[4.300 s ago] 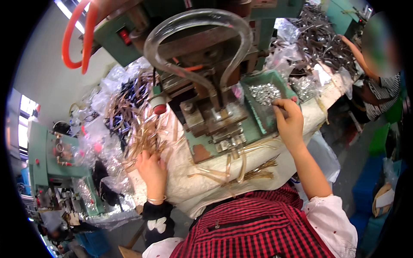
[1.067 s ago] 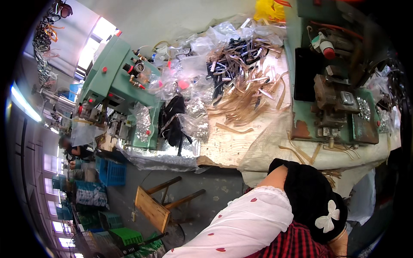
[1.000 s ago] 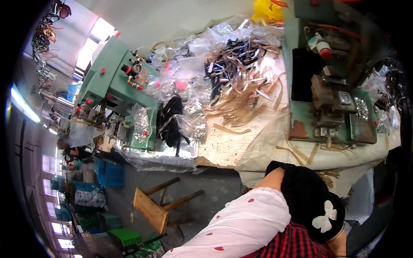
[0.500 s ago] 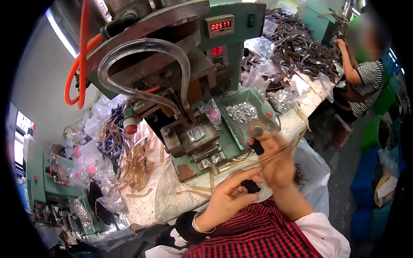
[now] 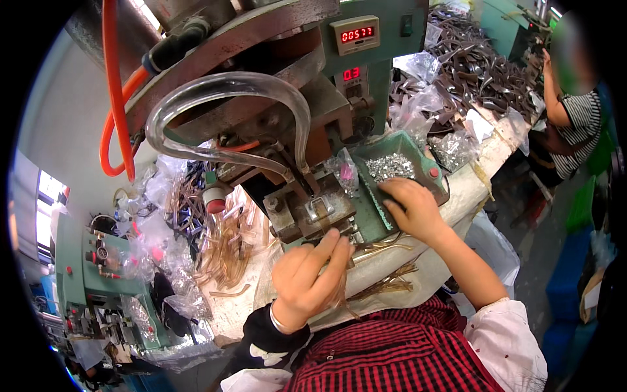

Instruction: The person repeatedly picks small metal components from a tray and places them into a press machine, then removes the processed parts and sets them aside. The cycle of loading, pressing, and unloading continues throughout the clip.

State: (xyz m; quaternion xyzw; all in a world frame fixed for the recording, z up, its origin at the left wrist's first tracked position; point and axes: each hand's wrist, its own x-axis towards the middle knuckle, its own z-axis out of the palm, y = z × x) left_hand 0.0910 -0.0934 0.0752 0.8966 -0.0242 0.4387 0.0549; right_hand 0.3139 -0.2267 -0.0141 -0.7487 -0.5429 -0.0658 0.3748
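Note:
My left hand (image 5: 310, 277) reaches up to the metal die block (image 5: 320, 208) at the front of the green press (image 5: 411, 59). Its fingers are closed on a thin translucent brownish strip (image 5: 324, 224), whose far end lies on the die. My right hand (image 5: 418, 212) is over the near side of a green tray (image 5: 426, 151). Its thumb and forefinger are apart, close to a heap of small silvery metal pieces (image 5: 390, 167); nothing shows between them. More brownish strips (image 5: 382, 247) lie on the cloth-covered table between my hands.
A clear looped hose (image 5: 228, 81) and orange air tubes (image 5: 111, 98) hang on the press. Left of it are a pile of strips (image 5: 228, 251) and plastic bags. Dark curved parts (image 5: 470, 59) are heaped at the back right, where a person in a striped shirt (image 5: 581, 124) works.
My left hand has moved up to the die with a strip. The right hand, blurred and raised before, has come down to the tray. The view has shifted slightly.

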